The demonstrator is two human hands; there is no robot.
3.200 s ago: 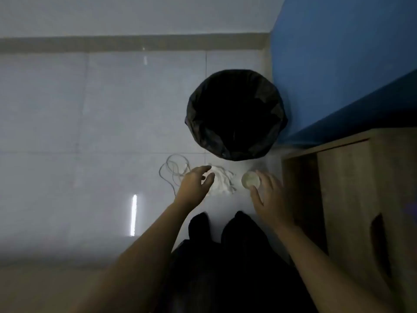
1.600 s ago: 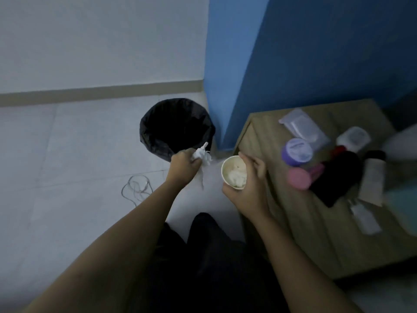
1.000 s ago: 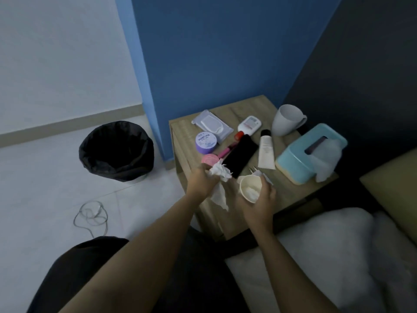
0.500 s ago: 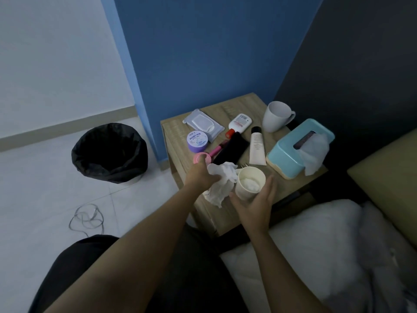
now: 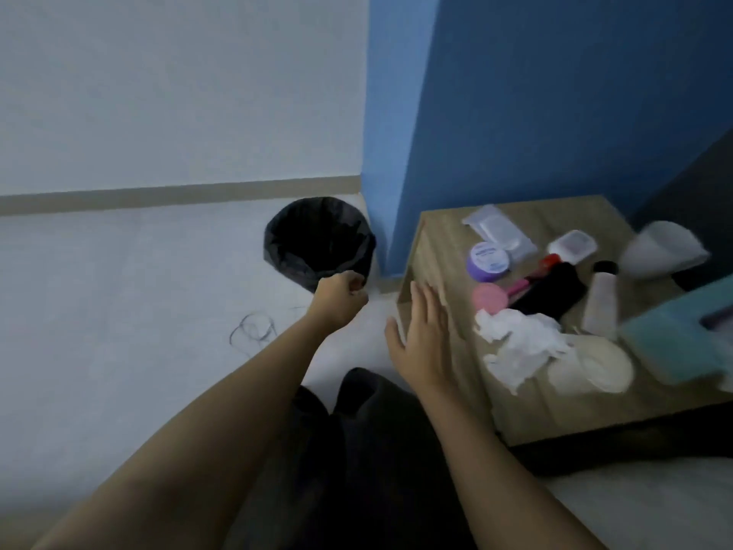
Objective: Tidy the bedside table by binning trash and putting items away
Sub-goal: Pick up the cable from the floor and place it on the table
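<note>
The purple jar (image 5: 488,262) carries white lettering on its round lid, too blurred to read; no other writing can be made out. It stands on the wood-grain top of the bedside table (image 5: 444,248), with a flat clear plastic wipes packet (image 5: 497,231) just behind it and a small white rounded-corner case (image 5: 572,246) to the right. A round pink lid (image 5: 490,298) lies in front of the jar, beside a slim pink stick (image 5: 522,286) and a matte black oblong item (image 5: 555,289). A white tube with a black cap (image 5: 601,299) lies near a pale mug (image 5: 663,250) tipped on its side. A teal tissue box (image 5: 680,343) sits at the right edge.

Crumpled white tissue (image 5: 519,345) lies on the table's front part, touching a cream paper cup (image 5: 595,365) on its side.

The left hand (image 5: 337,297) is curled closed at the near rim of the round bin (image 5: 319,242), which is lined with a glossy black bag; whether it pinches the rim or holds something, I cannot tell. The right hand (image 5: 422,339) is spread flat and empty over the table's left edge. A thin looped cable (image 5: 254,331) lies on the pale tiled floor (image 5: 119,311).
</note>
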